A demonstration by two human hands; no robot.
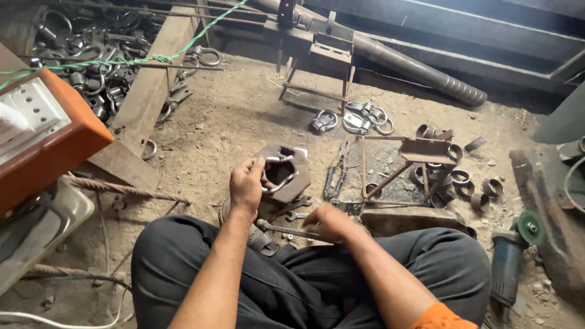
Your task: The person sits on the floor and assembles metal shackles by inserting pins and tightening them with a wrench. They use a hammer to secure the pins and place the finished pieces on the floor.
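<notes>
- Dark, soft trouser cloth covers the person's crossed legs (292, 274) along the near edge of the dirt floor (231, 116), with an orange sleeve edge (440, 318) at the bottom.
- Right hand (329, 222), just beyond the knees, is curled down around the end of a thin grey metal rod (286, 229) that lies flat and points left.
- Left hand (247, 183) is closed on a bent, shiny steel clamp (280, 176), holding it on a rusty, angular iron block (286, 170) near the floor's middle.
- Blue-bodied angle grinder (509, 259) with a green disc lies near the floor's right edge.
- Rusty welded frame of thin angle iron (402, 170) stands right of the block, short cut pipe rings (463, 180) scattered around it.
- Orange box with a white socket panel (42, 134) juts in at the left edge.
- Finished round, bright clamps (353, 119) lie in the dust farther out, before a small steel stand (320, 58).
- Long ribbed brown pipe (414, 64) runs along the far edge, and a heap of grey clamps (91, 55) fills the far left corner, crossed by a twisted green cord (152, 58).
</notes>
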